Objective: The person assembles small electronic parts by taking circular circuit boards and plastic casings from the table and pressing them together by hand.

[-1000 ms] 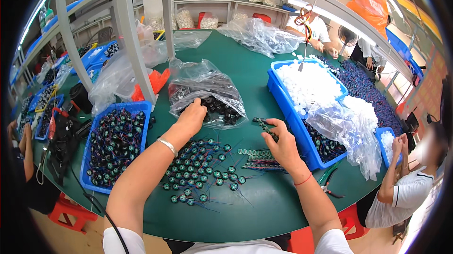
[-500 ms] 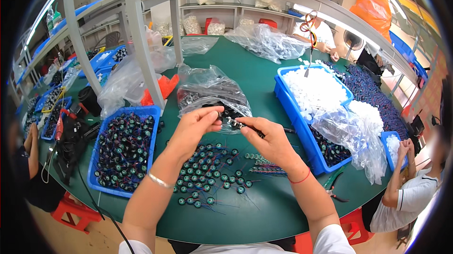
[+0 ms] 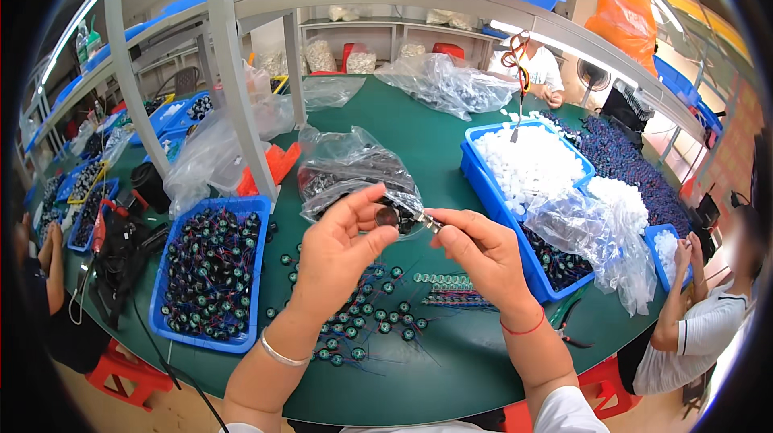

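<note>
While my left hand (image 3: 338,252) pinches a dark cup (image 3: 387,216) near the bag (image 3: 354,161), my right hand (image 3: 487,257) pinches a strip (image 3: 431,224) beside it, and I guess the wired discs (image 3: 360,322) on the table (image 3: 459,360) are done, with dark bits (image 3: 407,214) left inside the bag.

- The left forearm (image 3: 270,389) rises from the lower edge, slanting inward to the right.
- The left hand (image 3: 346,244) points upward, thumb and forefinger curved toward each other in a grip.
- The right forearm (image 3: 543,356) slants inward to the left.
- The right hand (image 3: 487,260) aims its fingers leftward, thumb and forefinger pinched.
- Both hands face each other, near but apart.
</note>
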A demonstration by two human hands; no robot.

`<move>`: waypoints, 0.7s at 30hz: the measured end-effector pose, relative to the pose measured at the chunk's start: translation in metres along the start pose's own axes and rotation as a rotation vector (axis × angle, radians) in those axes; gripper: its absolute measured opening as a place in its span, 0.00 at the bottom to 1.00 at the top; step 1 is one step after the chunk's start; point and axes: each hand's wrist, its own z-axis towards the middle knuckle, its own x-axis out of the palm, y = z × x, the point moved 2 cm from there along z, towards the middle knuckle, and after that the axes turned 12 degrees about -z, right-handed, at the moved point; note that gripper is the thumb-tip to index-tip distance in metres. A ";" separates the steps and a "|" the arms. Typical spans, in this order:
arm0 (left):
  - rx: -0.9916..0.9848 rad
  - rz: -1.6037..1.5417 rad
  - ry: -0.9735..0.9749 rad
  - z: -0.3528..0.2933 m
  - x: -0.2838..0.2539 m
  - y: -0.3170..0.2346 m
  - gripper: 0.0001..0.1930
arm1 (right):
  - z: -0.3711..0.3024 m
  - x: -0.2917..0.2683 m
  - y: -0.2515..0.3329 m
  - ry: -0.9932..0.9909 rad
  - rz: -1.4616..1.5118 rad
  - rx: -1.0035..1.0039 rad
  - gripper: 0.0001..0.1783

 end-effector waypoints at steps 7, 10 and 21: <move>0.077 0.262 0.040 -0.011 0.003 0.003 0.18 | -0.001 -0.002 0.008 0.002 -0.196 -0.153 0.15; 0.096 0.211 0.043 -0.011 0.003 0.005 0.18 | -0.001 0.000 0.009 0.000 -0.258 -0.202 0.16; 0.031 0.371 -0.046 -0.017 0.007 0.005 0.18 | -0.002 -0.001 0.009 -0.005 -0.383 -0.246 0.17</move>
